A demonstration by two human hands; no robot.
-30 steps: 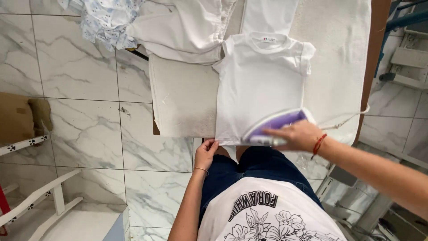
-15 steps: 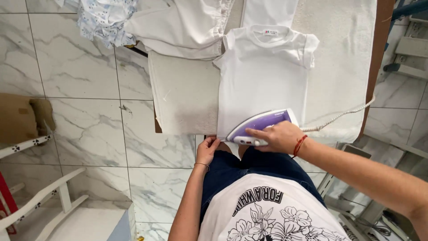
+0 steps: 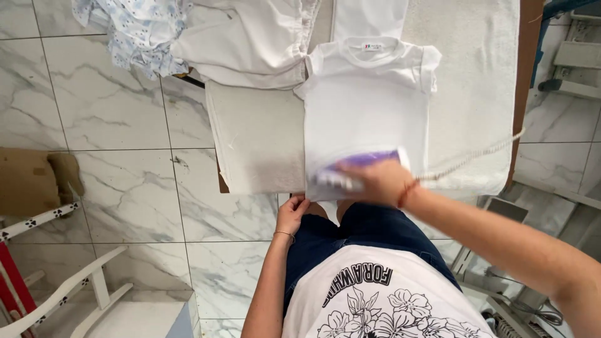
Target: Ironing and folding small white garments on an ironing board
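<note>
A small white T-shirt (image 3: 366, 94) lies flat on the white cloth-covered ironing board (image 3: 263, 138). My right hand (image 3: 379, 181) grips a purple and white iron (image 3: 357, 169) pressed on the shirt's lower hem; both are blurred by motion. Its cord (image 3: 469, 159) trails off to the right. My left hand (image 3: 293, 213) pinches the shirt's bottom left corner at the near edge of the board.
White garments (image 3: 247, 37) and a blue patterned cloth (image 3: 138, 25) lie piled at the board's far left. A white chair (image 3: 69, 294) and a brown cushion (image 3: 31, 181) stand on the marble floor at left. Metal frames (image 3: 563, 62) sit at right.
My right hand has slid the iron leftward along the shirt's lower hem. My left hand has stayed on the bottom corner.
</note>
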